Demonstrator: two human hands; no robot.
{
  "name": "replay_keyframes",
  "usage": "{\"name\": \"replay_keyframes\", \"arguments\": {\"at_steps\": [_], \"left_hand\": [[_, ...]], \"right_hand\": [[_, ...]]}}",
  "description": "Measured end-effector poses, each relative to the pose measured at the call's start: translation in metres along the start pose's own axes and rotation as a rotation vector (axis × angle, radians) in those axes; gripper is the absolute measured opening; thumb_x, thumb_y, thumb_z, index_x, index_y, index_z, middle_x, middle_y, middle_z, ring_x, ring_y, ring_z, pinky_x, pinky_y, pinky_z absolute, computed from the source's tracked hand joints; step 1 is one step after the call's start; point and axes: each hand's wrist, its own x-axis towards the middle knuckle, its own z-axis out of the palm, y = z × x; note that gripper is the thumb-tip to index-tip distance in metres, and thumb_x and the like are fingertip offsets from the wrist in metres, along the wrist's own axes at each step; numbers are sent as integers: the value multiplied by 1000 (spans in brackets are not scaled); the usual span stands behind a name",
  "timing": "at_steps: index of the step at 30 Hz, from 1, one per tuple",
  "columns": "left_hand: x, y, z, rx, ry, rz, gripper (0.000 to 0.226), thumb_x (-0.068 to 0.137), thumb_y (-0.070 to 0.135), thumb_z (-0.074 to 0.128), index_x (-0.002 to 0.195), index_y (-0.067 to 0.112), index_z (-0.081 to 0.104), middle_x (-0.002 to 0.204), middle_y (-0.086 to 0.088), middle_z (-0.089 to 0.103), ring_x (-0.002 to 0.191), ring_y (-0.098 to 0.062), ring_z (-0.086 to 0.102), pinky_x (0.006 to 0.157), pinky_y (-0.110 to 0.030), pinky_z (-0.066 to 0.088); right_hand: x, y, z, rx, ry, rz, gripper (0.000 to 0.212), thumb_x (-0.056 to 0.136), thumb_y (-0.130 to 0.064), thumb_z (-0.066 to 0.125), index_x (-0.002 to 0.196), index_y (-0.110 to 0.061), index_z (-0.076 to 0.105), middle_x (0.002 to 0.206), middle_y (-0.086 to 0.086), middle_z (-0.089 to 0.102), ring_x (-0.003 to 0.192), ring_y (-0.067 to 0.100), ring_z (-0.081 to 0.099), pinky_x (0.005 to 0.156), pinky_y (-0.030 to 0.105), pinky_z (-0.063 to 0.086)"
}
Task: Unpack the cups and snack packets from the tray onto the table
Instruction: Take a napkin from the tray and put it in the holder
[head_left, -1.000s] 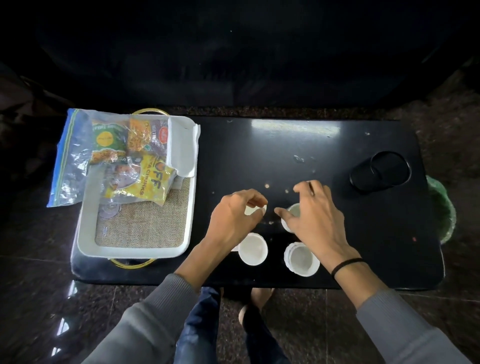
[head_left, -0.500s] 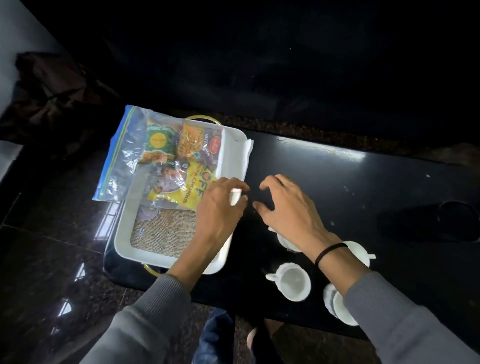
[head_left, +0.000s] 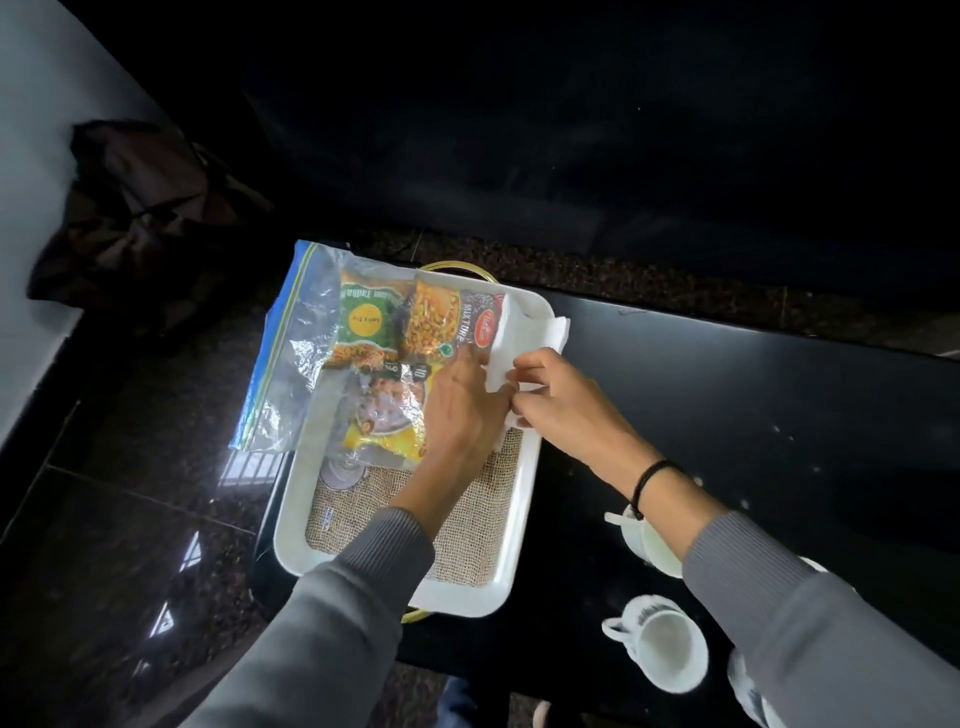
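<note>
Both hands were closed on the folded white paper napkin draped over the tray's far right rim: the left hand pinched its inner edge between thumb and fingers, and the right hand gripped its lower corner from the desk side. Each grip was nearly shut, with only the thin paper between the fingertips.

The step in hand was judged to be the clearing of the napkin so that the clear zip-top plastic bag of colourful snack packets could be reached; that bag lay at the far end of the white rectangular tray with a burlap liner, overhanging its left rim. Two white ceramic cups were seen on the glossy black desk, right of the tray; a third was largely hidden by the right sleeve. A lift of the napkin onto the desk was called for next.

Half a second earlier, the hands had been held lower, beside the tray's right rim, with the napkin not yet pinched by both.
</note>
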Motion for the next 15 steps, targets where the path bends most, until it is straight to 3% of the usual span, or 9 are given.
{"name": "replay_keyframes", "arguments": {"at_steps": [4, 7, 9, 12, 15], "left_hand": [[4, 0, -1, -2, -6, 62, 12, 92, 13, 67, 100, 5, 72, 89, -8, 75, 79, -24, 71, 75, -42, 60], [2, -2, -2, -61, 18, 104, 10, 91, 11, 64, 96, 6, 71, 86, -6, 73, 77, -24, 69, 73, -42, 58], [1, -3, -4, -94, 41, 139, 11, 89, 15, 66, 94, 6, 68, 92, -6, 69, 81, -22, 64, 73, -36, 55], [1, -1, -9, -162, 40, 199, 13, 85, 21, 69, 83, 9, 62, 87, 0, 66, 73, -5, 57, 64, -18, 44], [0, 5, -15, -267, -13, 231, 23, 80, 34, 62, 71, 16, 51, 65, 6, 54, 56, -3, 44, 52, -19, 35]], "right_hand": [[5, 6, -5, 31, 36, -13, 36, 89, -26, 63, 124, -28, 58, 117, -17, 69, 90, 10, 75, 86, 43, 63], [7, 6, -11, 22, 97, -16, 30, 91, -31, 65, 120, -27, 60, 111, -16, 71, 83, 9, 76, 82, 43, 64], [8, 5, -16, -20, 148, -33, 30, 94, -36, 65, 122, -26, 61, 109, -16, 71, 85, 7, 75, 75, 33, 63], [9, 2, -23, -85, 220, -54, 34, 94, -40, 66, 125, -26, 59, 112, -17, 70, 93, 3, 68, 66, 14, 46], [11, 1, -30, -115, 246, -98, 49, 90, -37, 76, 132, -23, 54, 125, -11, 62, 107, 5, 58, 74, 14, 42]]}}
